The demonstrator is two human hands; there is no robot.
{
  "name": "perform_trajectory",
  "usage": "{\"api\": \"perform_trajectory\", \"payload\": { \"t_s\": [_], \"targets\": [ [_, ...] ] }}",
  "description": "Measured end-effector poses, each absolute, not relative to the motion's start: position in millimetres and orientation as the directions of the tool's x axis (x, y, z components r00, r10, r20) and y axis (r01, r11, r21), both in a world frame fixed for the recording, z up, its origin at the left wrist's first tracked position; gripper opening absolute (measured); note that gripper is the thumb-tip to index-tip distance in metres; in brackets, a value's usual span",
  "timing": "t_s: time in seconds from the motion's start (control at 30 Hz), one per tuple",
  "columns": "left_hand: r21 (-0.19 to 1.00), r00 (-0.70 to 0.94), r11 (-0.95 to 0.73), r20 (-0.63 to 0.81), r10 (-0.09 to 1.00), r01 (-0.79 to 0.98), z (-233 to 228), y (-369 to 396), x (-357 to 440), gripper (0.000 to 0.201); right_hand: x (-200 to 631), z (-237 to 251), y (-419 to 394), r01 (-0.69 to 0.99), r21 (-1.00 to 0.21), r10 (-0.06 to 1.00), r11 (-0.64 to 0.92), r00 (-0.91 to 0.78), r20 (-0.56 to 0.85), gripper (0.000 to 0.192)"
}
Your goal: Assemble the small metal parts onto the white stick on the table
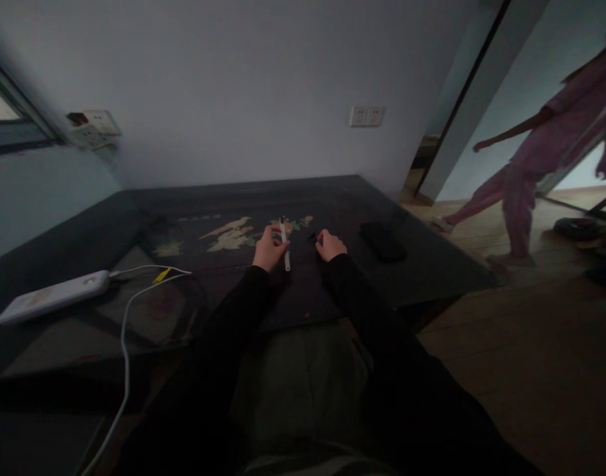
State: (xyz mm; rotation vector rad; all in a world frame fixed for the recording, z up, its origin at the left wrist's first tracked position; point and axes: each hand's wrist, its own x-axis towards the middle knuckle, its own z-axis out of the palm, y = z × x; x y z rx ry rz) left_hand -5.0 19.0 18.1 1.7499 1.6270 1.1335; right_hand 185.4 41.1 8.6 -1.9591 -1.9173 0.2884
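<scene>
Two hands work near the middle of the dark desk (pixel 431 264). My left hand (pixel 269 249) has its fingers curled shut around a slim white stick (pixel 284 244), something like a pen or stylus. Its long axis runs almost straight from 12 to 6 o'clock, the far tip pointing at the wall and the near tip poking out below my knuckles. The stick sits on the 3 o'clock side of that palm, facing my right hand (pixel 330 246). The right hand lies just beside it at 3 o'clock, its fingers pinched on a small black piece (pixel 312 235) at its 10 o'clock edge; I cannot tell what that piece is. The left hand is plainly the nearer one to the stick.

The desk top looks glossy, glass-like, with a pale bird-and-flower inlay (pixel 233 233) under it. A flat black slab (pixel 382 240), matte and phone-shaped, rests at 3 o'clock of the right hand. Well off at 9 o'clock lies a smooth white power bank (pixel 55 295) with a soft white cable (pixel 125 330) trailing toward 6 o'clock.
</scene>
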Motion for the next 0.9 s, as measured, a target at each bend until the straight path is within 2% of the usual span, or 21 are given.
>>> {"api": "perform_trajectory", "payload": {
  "t_s": [0.1,0.17,0.27,0.4,0.77,0.9],
  "targets": [
    [0.676,0.027,-0.231,0.299,0.954,0.700,16.6,24.7,21.4,0.019,184.7,8.3,40.3,0.916,-0.401,0.991,0.000,0.054,0.123,0.020],
    [0.571,0.059,-0.213,0.276,0.959,0.793,14.6,29.4,36.0,0.011,184.2,8.6,39.7,0.918,-0.396,0.991,0.005,0.048,0.124,0.020],
    [0.455,0.054,-0.148,0.215,0.975,0.878,13.9,31.9,50.0,0.011,184.1,9.3,39.2,0.922,-0.387,0.992,0.020,0.028,0.119,0.020],
    [0.366,0.039,-0.100,0.170,0.985,0.925,18.2,27.6,57.3,0.015,184.4,10.7,38.4,0.925,-0.379,0.993,0.022,0.024,0.117,0.020],
    [0.256,0.095,-0.131,0.150,0.984,0.958,19.1,22.2,56.6,0.024,183.5,12.4,37.3,0.919,-0.395,0.992,0.007,0.042,0.116,0.020],
    [0.330,0.129,-0.209,0.249,0.960,0.920,13.3,26.9,37.4,0.022,185.4,14.6,37.1,0.906,-0.424,0.984,-0.005,0.081,0.161,0.018]
  ]
}}
